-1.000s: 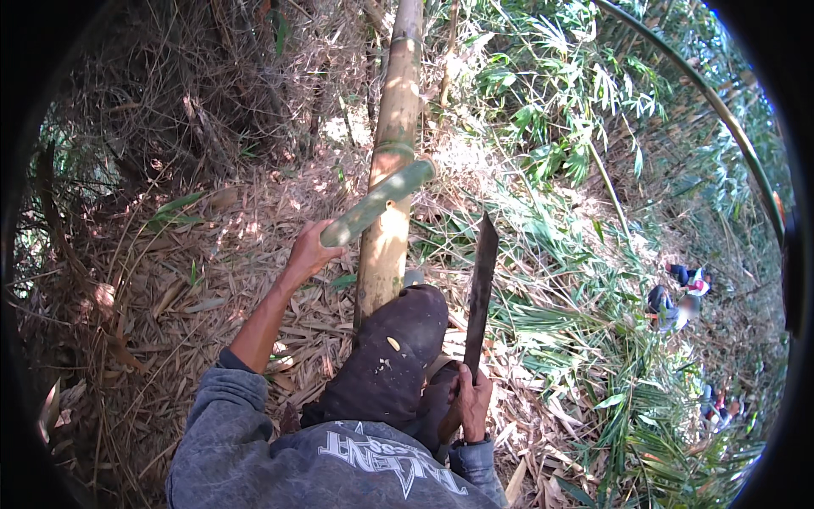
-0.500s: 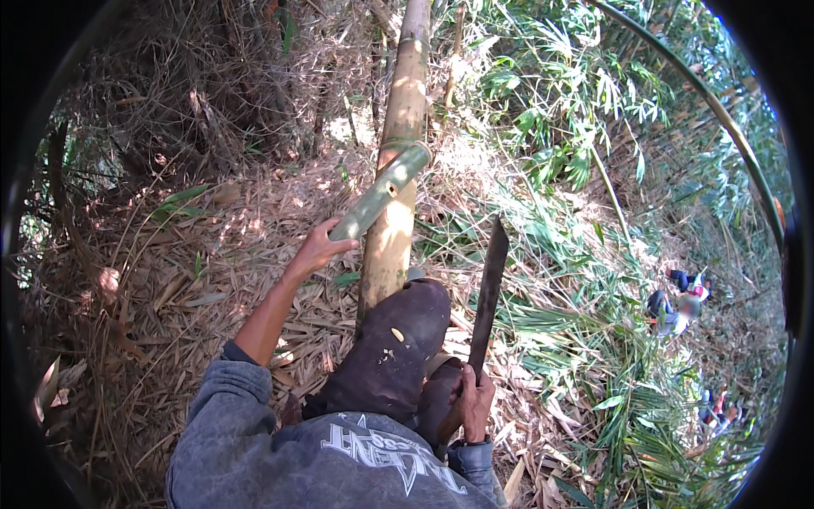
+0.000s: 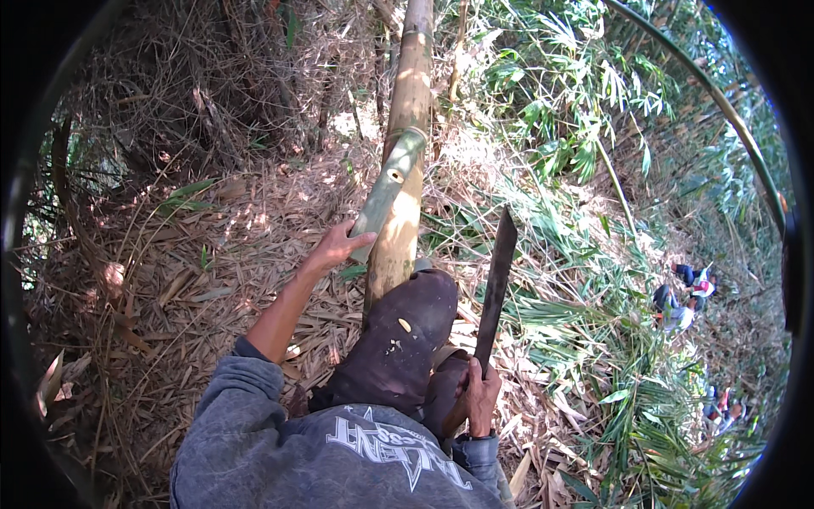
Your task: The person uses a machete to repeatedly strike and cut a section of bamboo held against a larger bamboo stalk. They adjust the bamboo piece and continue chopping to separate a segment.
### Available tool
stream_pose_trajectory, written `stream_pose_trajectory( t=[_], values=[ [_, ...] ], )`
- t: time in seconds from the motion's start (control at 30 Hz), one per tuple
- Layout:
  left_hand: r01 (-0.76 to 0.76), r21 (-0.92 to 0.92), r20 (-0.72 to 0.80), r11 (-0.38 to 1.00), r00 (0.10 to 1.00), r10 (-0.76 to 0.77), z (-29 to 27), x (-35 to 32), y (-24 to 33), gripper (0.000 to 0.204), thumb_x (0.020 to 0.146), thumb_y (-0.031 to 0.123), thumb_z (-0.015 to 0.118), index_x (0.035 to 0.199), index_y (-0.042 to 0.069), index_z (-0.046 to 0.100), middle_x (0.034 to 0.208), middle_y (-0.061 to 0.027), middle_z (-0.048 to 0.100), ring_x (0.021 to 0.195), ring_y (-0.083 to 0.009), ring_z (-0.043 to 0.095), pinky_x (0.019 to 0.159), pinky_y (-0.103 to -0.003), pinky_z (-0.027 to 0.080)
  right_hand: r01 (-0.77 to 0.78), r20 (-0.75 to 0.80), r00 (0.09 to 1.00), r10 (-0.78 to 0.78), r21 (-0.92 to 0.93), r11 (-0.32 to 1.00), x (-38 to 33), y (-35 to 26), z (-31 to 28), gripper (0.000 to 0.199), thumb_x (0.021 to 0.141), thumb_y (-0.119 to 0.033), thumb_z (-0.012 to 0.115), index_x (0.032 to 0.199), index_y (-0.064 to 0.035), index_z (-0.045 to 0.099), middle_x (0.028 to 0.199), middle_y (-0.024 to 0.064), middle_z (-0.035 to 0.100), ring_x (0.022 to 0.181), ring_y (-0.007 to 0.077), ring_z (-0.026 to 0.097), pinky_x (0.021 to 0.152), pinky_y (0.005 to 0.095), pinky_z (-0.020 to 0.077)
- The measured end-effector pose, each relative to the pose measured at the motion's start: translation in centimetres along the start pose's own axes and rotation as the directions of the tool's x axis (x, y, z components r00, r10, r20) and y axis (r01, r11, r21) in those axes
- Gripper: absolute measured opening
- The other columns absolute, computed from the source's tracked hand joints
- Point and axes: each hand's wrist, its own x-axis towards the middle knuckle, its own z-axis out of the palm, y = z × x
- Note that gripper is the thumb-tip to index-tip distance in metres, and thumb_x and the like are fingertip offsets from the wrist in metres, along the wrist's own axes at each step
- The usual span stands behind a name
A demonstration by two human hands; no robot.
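Currently, short green bamboo tube (image 3: pixel 387 191) is clasped in L hand (image 3: pixel 336 247), hole (image 3: pixel 395 176) beyond grip; long dark metal machete (image 3: pixel 497 288) clasped in R hand (image 3: pixel 483 395).

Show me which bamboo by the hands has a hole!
The short green bamboo section held in the left hand: a small hole shows in its side. The long, yellowish bamboo pole behind it shows no such hole.

Green foliage (image 3: pixel 555 153) and leaf litter (image 3: pixel 191 254) show outdoor woodland.
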Motion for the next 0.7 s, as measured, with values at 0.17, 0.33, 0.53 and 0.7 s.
stream_pose_trajectory(
  t=[0.17, 0.33, 0.53, 0.7],
  values=[
    [0.002, -0.028, 0.024, 1.000, 1.000, -0.002, 1.2, -0.6, 1.2, 0.091, 0.081, 0.057, 0.074, 0.136, -0.009, 0.046, 0.127, -0.0218, 0.058, 0.118, -0.0274, 0.055, 0.102, -0.040, 0.042, -0.035, -0.011, 0.999, 0.035, 0.013, 0.999, -0.1, 0.1, -0.2, 0.029, 0.100, -0.030, 0.057, 0.095, -0.0031, 0.063, 0.063, 0.0002, 0.054, 0.049, 0.0087, 0.052, 0.045, 0.0240, 0.0421],
    [-0.075, 0.057, -0.061, 0.996, 0.995, 0.078, 1.6, 0.3, -0.6, 0.083, 0.085, 0.053, 0.072, 0.133, -0.010, 0.048, 0.121, -0.0222, 0.061, 0.112, -0.0268, 0.058, 0.098, -0.038, 0.045, -0.040, -0.026, 0.999, 0.040, 0.007, 0.999, -0.1, 0.5, -0.2, 0.028, 0.099, -0.030, 0.057, 0.095, -0.0029, 0.064, 0.064, 0.0003, 0.055, 0.050, 0.0085, 0.053, 0.045, 0.0240, 0.0422],
    [-0.022, -0.009, -0.021, 1.000, 1.000, 0.022, 2.2, 0.9, -1.5, 0.102, 0.082, 0.060, 0.071, 0.139, -0.017, 0.035, 0.137, -0.0318, 0.046, 0.128, -0.0334, 0.047, 0.107, -0.040, 0.038, -0.043, -0.018, 0.999, 0.044, 0.020, 0.999, -0.1, 0.2, -0.2, 0.029, 0.099, -0.030, 0.057, 0.098, -0.0021, 0.065, 0.064, 0.0006, 0.056, 0.051, 0.0087, 0.053, 0.046, 0.0239, 0.0427],
    [-0.024, -0.069, 0.052, 0.997, 0.998, 0.028, 2.6, 0.3, 0.1, 0.107, 0.082, 0.063, 0.069, 0.140, -0.019, 0.032, 0.142, -0.0353, 0.040, 0.134, -0.0357, 0.041, 0.110, -0.040, 0.034, -0.040, -0.017, 0.999, 0.040, 0.029, 0.999, -0.1, 0.4, -0.3, 0.028, 0.099, -0.029, 0.057, 0.099, -0.0020, 0.065, 0.064, 0.0008, 0.055, 0.051, 0.0088, 0.052, 0.045, 0.0236, 0.0422]
  ],
)
